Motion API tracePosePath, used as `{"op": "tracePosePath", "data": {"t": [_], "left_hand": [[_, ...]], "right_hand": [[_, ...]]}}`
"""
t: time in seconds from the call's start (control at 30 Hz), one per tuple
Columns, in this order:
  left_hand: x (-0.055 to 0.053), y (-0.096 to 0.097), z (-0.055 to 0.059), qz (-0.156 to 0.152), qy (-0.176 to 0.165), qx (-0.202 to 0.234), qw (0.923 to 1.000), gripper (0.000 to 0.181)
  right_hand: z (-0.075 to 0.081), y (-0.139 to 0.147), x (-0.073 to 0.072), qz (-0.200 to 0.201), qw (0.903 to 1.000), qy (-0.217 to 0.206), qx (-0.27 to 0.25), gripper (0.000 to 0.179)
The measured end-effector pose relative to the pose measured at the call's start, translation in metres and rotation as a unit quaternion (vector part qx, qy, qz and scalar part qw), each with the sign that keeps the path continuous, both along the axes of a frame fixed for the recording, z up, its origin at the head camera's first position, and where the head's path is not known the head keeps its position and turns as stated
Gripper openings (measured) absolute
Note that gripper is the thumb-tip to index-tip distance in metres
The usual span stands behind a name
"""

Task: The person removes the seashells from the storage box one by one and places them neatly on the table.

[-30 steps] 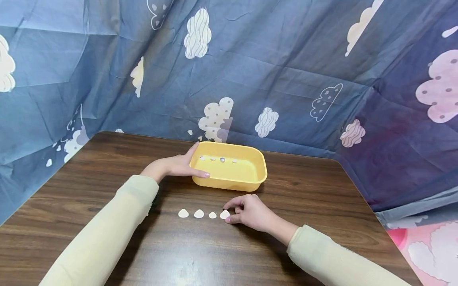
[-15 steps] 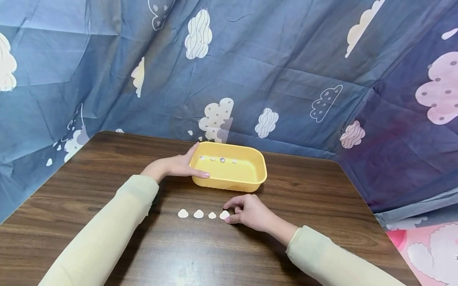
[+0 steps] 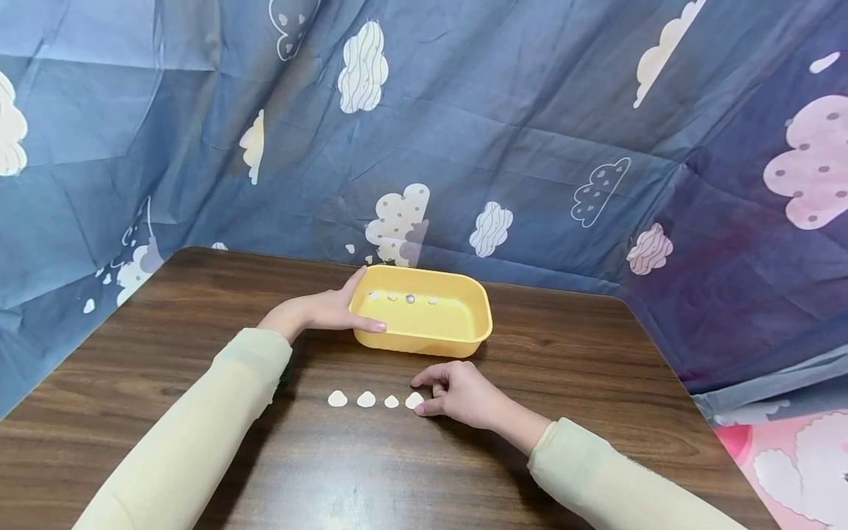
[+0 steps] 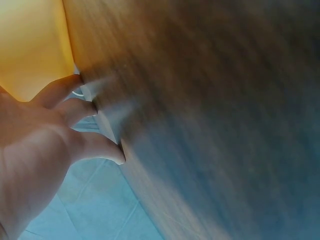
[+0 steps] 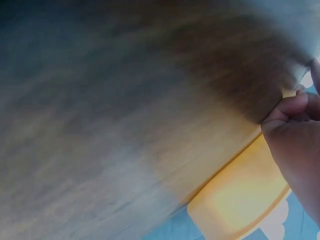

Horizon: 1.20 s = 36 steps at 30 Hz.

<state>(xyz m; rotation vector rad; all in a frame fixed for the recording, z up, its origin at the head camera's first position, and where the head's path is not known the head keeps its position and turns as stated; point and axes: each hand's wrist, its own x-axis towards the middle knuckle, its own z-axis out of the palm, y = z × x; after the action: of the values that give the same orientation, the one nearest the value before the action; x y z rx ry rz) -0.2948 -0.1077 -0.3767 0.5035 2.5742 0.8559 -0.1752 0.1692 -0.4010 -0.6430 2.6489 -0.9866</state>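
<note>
A yellow plastic tub (image 3: pixel 424 342) stands on the table, with several small shells (image 3: pixel 410 299) in a row inside it, one darker. My left hand (image 3: pixel 331 309) rests at the tub's left end, thumb along the near rim and index finger toward the far corner, both straight. In front of the tub lies a row of several small white shells (image 3: pixel 366 399). At the right end of this row, my right hand (image 3: pixel 464 394) holds the last white shell (image 3: pixel 414 400) between thumb and index finger, the other fingers curled under the palm.
The brown wooden table (image 3: pixel 563 353) reaches back to a blue cloud-print cloth (image 3: pixel 530 147), which hangs behind and at both sides. Pink cloth (image 3: pixel 808 471) shows beyond the right edge. Pale floor tiles (image 4: pixel 95 195) appear in the left wrist view.
</note>
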Motion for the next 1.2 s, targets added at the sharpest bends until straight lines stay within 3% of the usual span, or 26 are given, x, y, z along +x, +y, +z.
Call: {"op": "tracePosePath", "data": {"t": [0.2, 0.33, 0.47, 0.63, 0.73, 0.97, 1.1, 1.2], "left_hand": [[0.001, -0.001, 0.003, -0.002, -0.002, 0.000, 1.0000, 0.136], [0.002, 0.001, 0.002, 0.000, 0.001, 0.004, 1.0000, 0.136], [0.002, 0.001, 0.002, 0.003, 0.002, -0.001, 1.0000, 0.137], [0.002, 0.000, 0.002, 0.000, -0.003, 0.001, 1.0000, 0.138], [0.003, -0.002, 0.002, 0.001, -0.004, 0.005, 1.0000, 0.137], [0.004, -0.004, 0.002, 0.005, -0.002, 0.004, 1.0000, 0.136], [0.003, -0.003, 0.002, 0.000, -0.004, 0.005, 1.0000, 0.136], [0.003, -0.001, 0.003, -0.005, -0.003, 0.010, 0.9999, 0.136]], "right_hand": [[0.019, 0.005, -0.008, 0.005, 0.9978, 0.067, -0.001, 0.031], [0.043, 0.017, -0.016, -0.032, 0.9917, 0.123, -0.015, 0.030], [0.064, 0.032, -0.031, -0.077, 0.9868, 0.140, -0.026, 0.034], [0.072, 0.050, -0.052, -0.119, 0.9841, 0.127, -0.035, 0.044], [0.074, 0.052, -0.066, -0.122, 0.9855, 0.114, -0.031, 0.046], [0.087, 0.037, -0.111, -0.080, 0.9952, 0.048, 0.031, 0.046], [0.096, 0.025, -0.135, -0.057, 0.9956, -0.006, 0.073, 0.051], [0.100, 0.016, -0.147, -0.046, 0.9951, -0.043, 0.076, 0.053]]}}
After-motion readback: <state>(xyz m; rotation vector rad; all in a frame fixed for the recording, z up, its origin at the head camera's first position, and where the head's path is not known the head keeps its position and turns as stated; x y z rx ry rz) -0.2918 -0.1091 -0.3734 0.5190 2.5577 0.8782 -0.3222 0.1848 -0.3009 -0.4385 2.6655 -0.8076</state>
